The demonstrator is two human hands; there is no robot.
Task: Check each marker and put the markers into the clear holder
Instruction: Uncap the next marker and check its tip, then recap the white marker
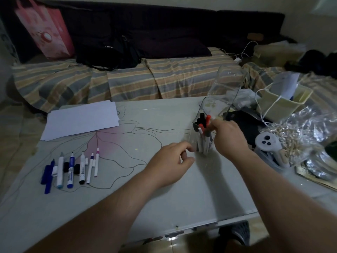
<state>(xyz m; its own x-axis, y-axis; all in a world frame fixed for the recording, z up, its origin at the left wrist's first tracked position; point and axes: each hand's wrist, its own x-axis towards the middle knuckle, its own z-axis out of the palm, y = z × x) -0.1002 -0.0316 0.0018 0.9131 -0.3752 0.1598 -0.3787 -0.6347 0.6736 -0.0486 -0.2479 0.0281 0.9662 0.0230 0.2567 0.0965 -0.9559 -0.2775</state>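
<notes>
A clear holder [196,141] stands on the table's right part with several markers [203,123] upright in it, red and black caps up. My right hand [228,136] is at the holder's right side, its fingers curled around a marker at the rim. My left hand [171,161] hovers just left of the holder's base with fingers loosely curled and nothing in it. A row of several more markers [71,169] lies uncapped at the table's left, blue, black and purple, with loose caps between them.
White paper sheets [82,119] lie at the back left of the table [182,194]. A second clear container [226,86] stands behind the holder. A white controller [267,143], crinkled plastic bags [306,132] and a paper bag [284,99] crowd the right. A sofa lies behind.
</notes>
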